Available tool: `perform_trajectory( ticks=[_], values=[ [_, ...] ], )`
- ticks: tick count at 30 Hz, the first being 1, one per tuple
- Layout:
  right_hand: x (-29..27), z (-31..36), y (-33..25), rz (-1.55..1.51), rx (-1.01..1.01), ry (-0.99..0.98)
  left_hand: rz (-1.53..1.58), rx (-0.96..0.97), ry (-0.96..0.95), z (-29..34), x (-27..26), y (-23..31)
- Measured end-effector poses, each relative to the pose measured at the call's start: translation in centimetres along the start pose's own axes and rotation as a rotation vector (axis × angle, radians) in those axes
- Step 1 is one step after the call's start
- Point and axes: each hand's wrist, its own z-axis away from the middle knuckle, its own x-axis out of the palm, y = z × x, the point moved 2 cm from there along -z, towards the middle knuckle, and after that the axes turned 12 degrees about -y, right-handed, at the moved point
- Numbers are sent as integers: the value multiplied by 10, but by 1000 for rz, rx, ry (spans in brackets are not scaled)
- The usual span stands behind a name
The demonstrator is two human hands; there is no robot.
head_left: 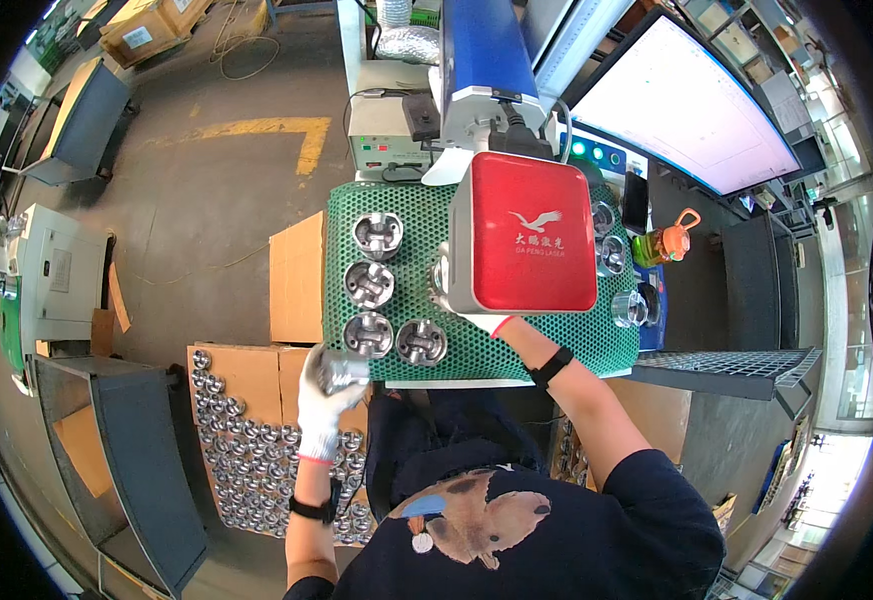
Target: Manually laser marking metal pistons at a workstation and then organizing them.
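My left hand (323, 400), in a white glove, is closed round a metal piston (345, 372), slightly blurred, at the near left corner of the green perforated mat (502, 365). Several pistons rest on the mat's left side, among them a far one (378, 235), a middle one (369, 284), and a near one (422, 342). My right hand (441, 290), also gloved, reaches beneath the red-topped machine head (534, 235), which hides most of it. Its visible fingers curl at the head's left side around a shiny metal edge that looks like another piston.
Rows of pistons (267, 465) lie on cardboard below left. More pistons (610, 255) sit at the mat's right side, by an orange-lidded bottle (665, 243) and a phone (636, 200). A monitor (687, 105) stands far right; a metal grid shelf (727, 367) juts out nearer.
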Motion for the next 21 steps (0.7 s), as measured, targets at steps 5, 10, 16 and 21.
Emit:
perform_trajectory(
  ticks=[5, 10, 16, 21],
  values=[
    [-2, -9, -18, 5, 17, -112, 23, -153, 282, 91, -59, -73],
    [5, -30, -39, 502, -24, -42, -420, -107, 483, 149, -56, -77],
    [2, -37, -64, 898, 210, 118, -755, 97, 443, 131, -29, -27],
    [15, -17, -129, 911, 262, 115, -426, -32, 323, 115, -22, -31]
  ],
)
